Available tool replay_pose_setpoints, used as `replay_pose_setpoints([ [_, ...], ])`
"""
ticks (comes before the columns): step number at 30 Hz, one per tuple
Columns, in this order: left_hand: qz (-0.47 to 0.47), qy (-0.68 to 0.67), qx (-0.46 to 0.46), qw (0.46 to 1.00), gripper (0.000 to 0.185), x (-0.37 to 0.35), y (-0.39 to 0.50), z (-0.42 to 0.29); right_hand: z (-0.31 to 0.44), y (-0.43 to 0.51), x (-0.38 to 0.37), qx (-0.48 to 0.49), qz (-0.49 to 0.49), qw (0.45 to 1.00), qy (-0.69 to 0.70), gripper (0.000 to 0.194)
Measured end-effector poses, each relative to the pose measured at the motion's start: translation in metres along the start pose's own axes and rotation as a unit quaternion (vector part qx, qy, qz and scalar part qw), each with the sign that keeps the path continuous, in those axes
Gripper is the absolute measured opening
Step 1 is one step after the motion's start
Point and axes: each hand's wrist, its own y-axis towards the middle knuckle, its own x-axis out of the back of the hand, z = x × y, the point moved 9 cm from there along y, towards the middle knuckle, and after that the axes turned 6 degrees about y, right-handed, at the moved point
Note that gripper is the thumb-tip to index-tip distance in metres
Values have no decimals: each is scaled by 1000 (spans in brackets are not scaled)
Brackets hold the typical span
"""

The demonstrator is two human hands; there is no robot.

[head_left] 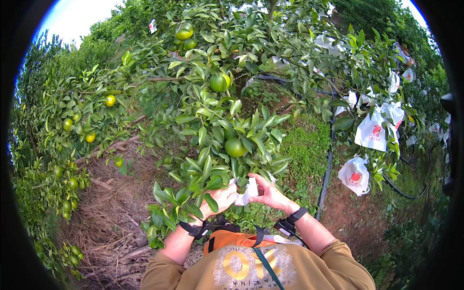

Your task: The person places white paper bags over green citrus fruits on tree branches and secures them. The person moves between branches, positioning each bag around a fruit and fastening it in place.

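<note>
Under the leafy front of a citrus tree, my two hands meet around a white fruit bag [248, 193], partly hidden by fingers and leaves. My right hand [271, 194] pinches the bag's right side between thumb and fingers. On its left side, my left hand [222, 198] reaches in, the fingertips against the bag and partly behind it. Whether a fruit is inside the bag cannot be made out. Just above my hands hangs a bare green citrus fruit [235, 148] among leaves.
More bare fruit hangs above, including a green one [219, 82], and at left a yellow one [90, 137]. Bagged fruit [354, 176] hangs at right. A black hose [326, 174] runs along the ground. An orange pouch [228, 239] sits at my waist. Dry branches [108, 148] lie at left.
</note>
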Motion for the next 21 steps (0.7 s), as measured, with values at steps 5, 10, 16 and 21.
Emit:
replay_pose_setpoints([
  [5, -165, 56, -76, 982, 19, 30, -8, -17, 10, 14, -8, 51, 18, 991, -122, 58],
  [10, -109, 58, -99, 987, 11, 25, -14, -23, 0, 6, 3, 50, -2, 987, -155, 54],
  [16, -73, 78, -140, 984, 14, 16, -21, -30, -6, -1, -3, 96, 0, 975, -201, 50],
  [21, -81, 37, -52, 995, 14, 15, -14, -16, -15, 4, 1, 73, 12, 977, -201, 50],
])
